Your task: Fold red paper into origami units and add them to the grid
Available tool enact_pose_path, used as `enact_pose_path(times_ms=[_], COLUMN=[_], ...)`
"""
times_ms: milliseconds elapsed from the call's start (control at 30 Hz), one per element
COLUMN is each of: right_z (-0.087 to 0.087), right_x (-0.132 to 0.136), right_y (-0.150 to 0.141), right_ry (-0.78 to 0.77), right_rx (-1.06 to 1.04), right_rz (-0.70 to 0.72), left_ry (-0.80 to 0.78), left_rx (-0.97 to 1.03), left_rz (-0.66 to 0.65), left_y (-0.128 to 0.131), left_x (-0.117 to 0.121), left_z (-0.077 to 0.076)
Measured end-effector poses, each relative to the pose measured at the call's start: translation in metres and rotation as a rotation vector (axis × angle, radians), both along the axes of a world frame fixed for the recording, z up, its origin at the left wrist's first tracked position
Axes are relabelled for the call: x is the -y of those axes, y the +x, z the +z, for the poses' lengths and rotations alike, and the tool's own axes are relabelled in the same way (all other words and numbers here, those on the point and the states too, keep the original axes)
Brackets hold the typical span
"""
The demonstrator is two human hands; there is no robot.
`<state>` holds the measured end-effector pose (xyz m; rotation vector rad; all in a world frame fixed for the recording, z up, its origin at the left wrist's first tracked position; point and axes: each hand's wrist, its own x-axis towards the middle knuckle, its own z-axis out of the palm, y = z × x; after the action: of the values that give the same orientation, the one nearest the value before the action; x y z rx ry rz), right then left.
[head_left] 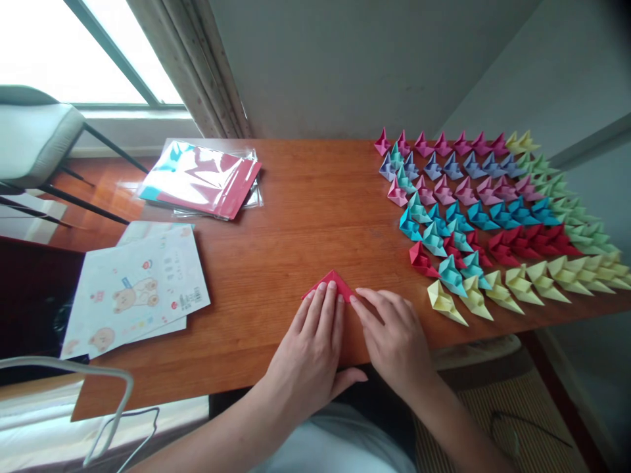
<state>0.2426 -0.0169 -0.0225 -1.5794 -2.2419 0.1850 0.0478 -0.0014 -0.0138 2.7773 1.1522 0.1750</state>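
A folded sheet of red origami paper [334, 276] lies on the table near its front edge, its top corner pointing away from me. My left hand [315, 335] rests on it with the fingers stretched out flat and side by side, covering most of the sheet; its thumb points off to the right. At the right corner of the paper, my right hand [394, 335] has its fingers bent, with thumb and index fingertip closed at the edge. The lower part of the paper is hidden under my hands.
Rows of folded paper boats [468, 217] in several colours cover the table's right side. Plastic-wrapped coloured paper [202, 177] lies at the back left. Bear-printed sheets [142, 289] lie in front of it. A chair [39, 138] stands left, and a white cable [123, 381] hangs front left.
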Motion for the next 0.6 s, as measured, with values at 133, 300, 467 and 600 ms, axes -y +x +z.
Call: enact_pose_path(times_ms=[133, 300, 467, 600], right_z=[0.006, 0.012, 0.010, 0.009], right_x=[0.007, 0.004, 0.002, -0.007], right_y=[-0.004, -0.007, -0.007, -0.006], right_ry=[0.009, -0.017, 0.005, 0.007], right_rx=[0.136, 0.149, 0.117, 0.047], right_rz=[-0.019, -0.044, -0.042, -0.050], left_ry=[0.005, 0.076, 0.132, 0.132], left_rx=[-0.012, -0.034, -0.060, 0.016], left_rz=[-0.042, -0.022, 0.036, 0.103], left_y=[-0.008, -0.036, -0.058, -0.055], left_x=[-0.006, -0.010, -0.004, -0.005], left_z=[0.003, 0.008, 0.012, 0.012])
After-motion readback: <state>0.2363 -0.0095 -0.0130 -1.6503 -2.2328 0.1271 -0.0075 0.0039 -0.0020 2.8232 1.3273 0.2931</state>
